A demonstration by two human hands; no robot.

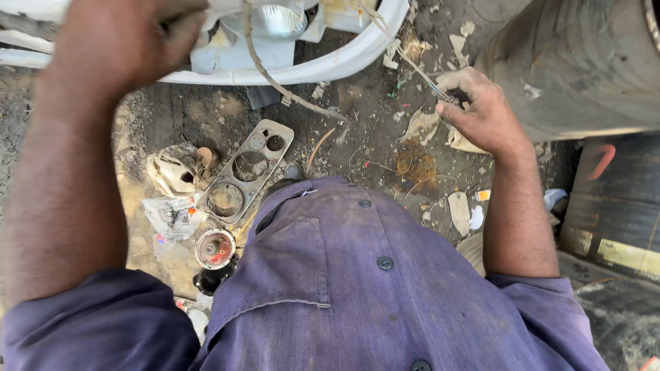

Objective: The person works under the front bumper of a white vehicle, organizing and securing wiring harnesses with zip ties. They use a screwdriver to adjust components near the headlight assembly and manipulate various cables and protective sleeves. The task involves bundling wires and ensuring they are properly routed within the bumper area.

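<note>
while crouched over littered dirt ground [172, 117], left hand [120, 41] raised close to the lens, fingers curled shut at the edge of a white plastic housing [330, 62]; held object hidden, cannot tell. right hand [481, 110] out over the ground, fingers pinched on a thin wire [405, 58] running up to the housing. below it, grey bezel plate with round holes [244, 172] flat on the dirt, crumpled wrapper [168, 216] and round gauge [215, 249] beside. big dark cylinder [584, 62] just right of the hand.

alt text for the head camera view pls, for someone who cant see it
Seen from above, a person in a purple work shirt pulls a thin wire with the right hand while the left hand grips a white housing. A metal plate with round holes lies on littered dirt.
</note>
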